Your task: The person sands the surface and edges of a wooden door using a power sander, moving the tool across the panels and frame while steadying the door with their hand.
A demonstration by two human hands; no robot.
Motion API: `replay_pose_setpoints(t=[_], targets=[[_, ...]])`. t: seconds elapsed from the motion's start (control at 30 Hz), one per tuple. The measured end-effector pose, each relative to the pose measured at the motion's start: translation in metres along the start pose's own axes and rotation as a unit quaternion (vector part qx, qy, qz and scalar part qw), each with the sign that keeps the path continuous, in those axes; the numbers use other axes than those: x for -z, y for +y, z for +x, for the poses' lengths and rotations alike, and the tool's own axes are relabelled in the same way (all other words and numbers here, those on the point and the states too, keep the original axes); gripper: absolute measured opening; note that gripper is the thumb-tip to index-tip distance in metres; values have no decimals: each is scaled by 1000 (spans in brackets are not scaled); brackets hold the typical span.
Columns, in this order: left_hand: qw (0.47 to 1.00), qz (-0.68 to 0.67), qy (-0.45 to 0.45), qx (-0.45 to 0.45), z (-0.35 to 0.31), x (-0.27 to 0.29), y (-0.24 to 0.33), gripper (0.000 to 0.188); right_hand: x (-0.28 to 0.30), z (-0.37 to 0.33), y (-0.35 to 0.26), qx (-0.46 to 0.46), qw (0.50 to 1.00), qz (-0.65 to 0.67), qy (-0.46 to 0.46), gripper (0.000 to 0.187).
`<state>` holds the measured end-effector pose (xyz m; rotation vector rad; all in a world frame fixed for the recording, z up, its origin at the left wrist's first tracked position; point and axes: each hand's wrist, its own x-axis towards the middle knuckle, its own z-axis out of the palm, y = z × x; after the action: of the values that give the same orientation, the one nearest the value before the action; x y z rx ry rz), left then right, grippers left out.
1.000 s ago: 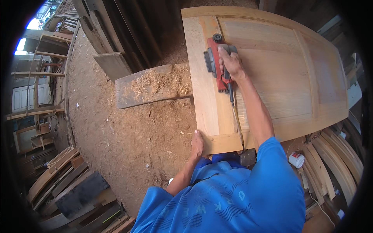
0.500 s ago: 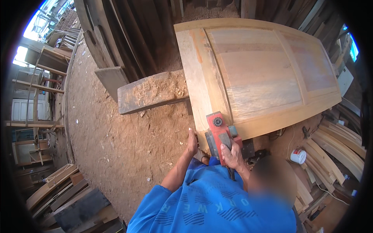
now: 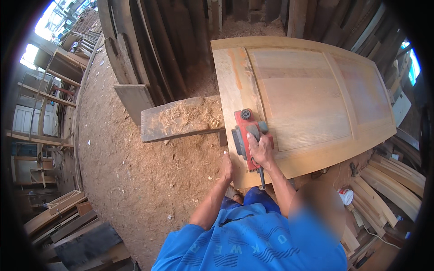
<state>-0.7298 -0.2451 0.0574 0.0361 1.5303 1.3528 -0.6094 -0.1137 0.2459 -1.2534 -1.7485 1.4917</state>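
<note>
My right hand (image 3: 261, 151) is wrapped round the handle of a red electric hand planer (image 3: 242, 121). The planer rests on the left border of a pale wooden panelled door (image 3: 307, 104), close to its near left corner. At the door's left edge is my left hand (image 3: 227, 168), its fingers stretched out along the edge and the thumb side partly hidden. A dark power cord (image 3: 262, 177) runs from the planer's rear toward my body.
A thick timber beam (image 3: 181, 119) covered in shavings juts out left of the door. Tall boards (image 3: 149, 49) lean behind it. Wood strips (image 3: 384, 189) and a white tub (image 3: 346, 196) lie to the right, and scrap boards (image 3: 86, 235) at lower left.
My right hand has pushed the planer forward, away from my body and further onto the door's left border. My left hand stays by the door's edge. The view has shifted slightly.
</note>
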Motion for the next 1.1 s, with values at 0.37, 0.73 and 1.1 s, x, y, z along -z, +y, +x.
replay_pose_setpoints(t=[0.37,0.73,1.1], targets=[[932,335,53,-125,-41,-31,23,49,-3,172,-14,-31,999,0,36,70],[935,337,56,-97,-46,-37,28,42,-7,357,-43,0,999,8,50,68],[941,326,76,-56,-55,-37,28,44,-8,507,-60,-22,999,-19,34,65]])
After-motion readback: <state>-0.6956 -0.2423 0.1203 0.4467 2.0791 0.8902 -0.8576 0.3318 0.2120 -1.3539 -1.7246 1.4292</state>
